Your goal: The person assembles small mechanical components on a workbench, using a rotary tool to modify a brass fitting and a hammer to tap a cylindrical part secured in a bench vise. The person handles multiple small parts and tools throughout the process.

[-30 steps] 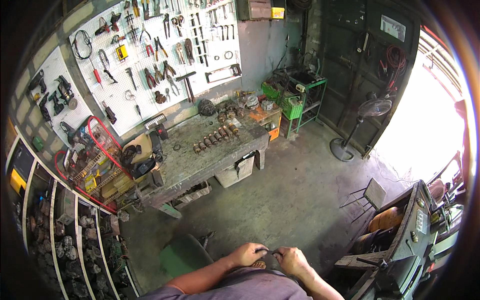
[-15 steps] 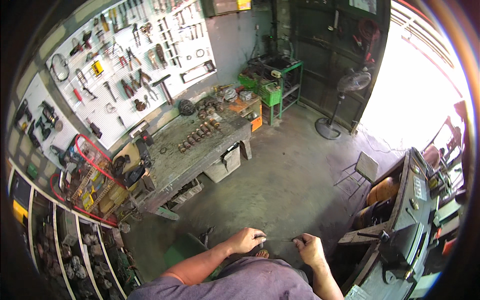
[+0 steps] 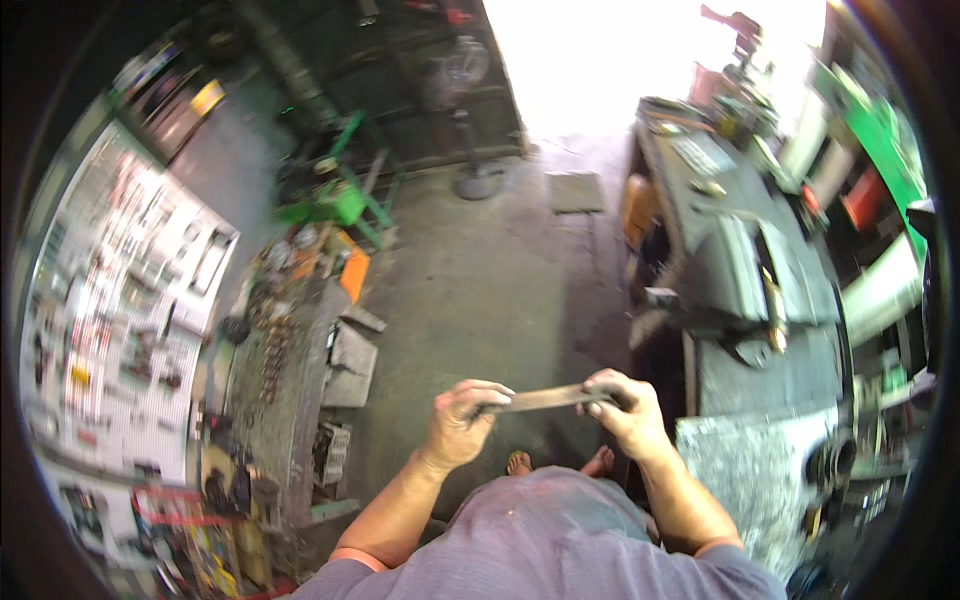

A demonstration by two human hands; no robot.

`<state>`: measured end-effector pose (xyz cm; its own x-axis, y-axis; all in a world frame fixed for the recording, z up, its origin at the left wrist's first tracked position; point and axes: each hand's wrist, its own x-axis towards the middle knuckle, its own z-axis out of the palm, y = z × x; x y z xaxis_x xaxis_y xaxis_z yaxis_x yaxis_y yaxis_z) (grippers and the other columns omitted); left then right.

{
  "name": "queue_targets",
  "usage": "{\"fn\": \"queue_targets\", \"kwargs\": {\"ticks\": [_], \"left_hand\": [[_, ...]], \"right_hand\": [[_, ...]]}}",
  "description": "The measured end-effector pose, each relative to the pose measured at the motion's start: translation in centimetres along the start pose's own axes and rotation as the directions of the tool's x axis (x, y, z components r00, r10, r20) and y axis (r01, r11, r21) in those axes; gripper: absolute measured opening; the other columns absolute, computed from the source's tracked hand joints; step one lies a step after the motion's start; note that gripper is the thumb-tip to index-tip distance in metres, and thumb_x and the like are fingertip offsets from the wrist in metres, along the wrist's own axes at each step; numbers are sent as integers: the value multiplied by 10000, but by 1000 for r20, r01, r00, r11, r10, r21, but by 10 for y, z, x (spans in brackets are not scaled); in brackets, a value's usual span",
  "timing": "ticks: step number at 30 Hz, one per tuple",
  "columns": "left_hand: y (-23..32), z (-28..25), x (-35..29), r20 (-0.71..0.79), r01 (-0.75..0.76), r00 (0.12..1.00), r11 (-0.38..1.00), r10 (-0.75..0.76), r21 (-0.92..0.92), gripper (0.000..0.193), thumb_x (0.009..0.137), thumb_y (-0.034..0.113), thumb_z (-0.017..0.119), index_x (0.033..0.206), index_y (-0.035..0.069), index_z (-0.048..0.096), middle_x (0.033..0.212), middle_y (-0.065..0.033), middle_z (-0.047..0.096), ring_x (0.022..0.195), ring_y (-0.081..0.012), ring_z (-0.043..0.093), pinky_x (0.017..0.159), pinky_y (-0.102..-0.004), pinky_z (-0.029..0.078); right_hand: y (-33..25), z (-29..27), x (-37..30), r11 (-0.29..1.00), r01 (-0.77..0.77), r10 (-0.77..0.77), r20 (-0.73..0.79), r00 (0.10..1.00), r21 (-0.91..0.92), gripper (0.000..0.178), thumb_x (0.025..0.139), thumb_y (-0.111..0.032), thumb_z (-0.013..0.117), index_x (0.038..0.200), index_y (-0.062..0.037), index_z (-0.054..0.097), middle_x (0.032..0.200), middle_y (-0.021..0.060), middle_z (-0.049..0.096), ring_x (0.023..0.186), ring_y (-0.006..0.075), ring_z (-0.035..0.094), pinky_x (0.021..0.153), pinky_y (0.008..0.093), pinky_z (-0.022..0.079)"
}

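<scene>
A narrow, flat brown strip [image 3: 545,399] is stretched nearly level in front of my body, above the floor. My left hand [image 3: 460,422] pinches its left end between thumb and fingers. The other end is gripped by my right hand [image 3: 632,412], whose fingers curl around it. Its material cannot be made out for certain; it looks thin and bendable, like a strip of abrasive cloth. The fingers cover both ends.
On the right runs a long workbench [image 3: 750,375] with a dark metal box-shaped thing [image 3: 730,270] on it. A stool [image 3: 576,192] and a standing fan [image 3: 478,185] are farther off. Another bench [image 3: 285,440] with metal parts stands left, by a tool board [image 3: 130,330].
My view has swung to the right, toward the right-hand workbench. Both hands still hold the strip, now higher in view, and its broad face shows where before it looked like a thin line.
</scene>
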<state>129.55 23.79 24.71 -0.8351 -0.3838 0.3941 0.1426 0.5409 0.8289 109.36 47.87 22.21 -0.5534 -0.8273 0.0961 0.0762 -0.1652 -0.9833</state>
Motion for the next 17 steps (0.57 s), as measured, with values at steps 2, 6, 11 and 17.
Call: {"fn": "queue_targets", "kwargs": {"ticks": [2,6,11,17], "left_hand": [[10,22,27,52,-75,996,997,73,37,256,870,-106,801,1067,55,775,1137,-120,850,1049,-303,816,930,-402,641],[27,73,66,152,-137,980,990,131,33,238,863,-97,813,1041,57,783,1112,-117,858,1031,-287,819,920,-397,639],[30,130,95,329,-144,932,988,153,-50,193,922,41,886,1096,47,801,1065,-126,856,978,-292,821,890,-385,638],[9,169,119,584,142,805,990,-104,-19,215,1064,182,823,1175,-2,811,994,-96,859,869,-227,798,819,-331,620]], "right_hand": [[-5,-23,-9,993,82,-78,-61,995,80,230,1018,53,732,1243,19,765,1162,93,742,1020,177,759,944,339,611],[-18,-65,-42,988,52,-20,-216,976,143,282,1019,92,730,1288,17,765,1166,80,739,1028,168,764,938,309,622],[-21,-101,-73,992,-31,-25,-423,906,-126,279,1022,46,759,1297,0,772,1102,89,769,972,170,777,881,316,630],[-39,-123,-92,906,-351,173,-547,819,-238,158,1099,-59,724,1234,-47,807,1059,103,798,801,170,804,718,346,696]]}}
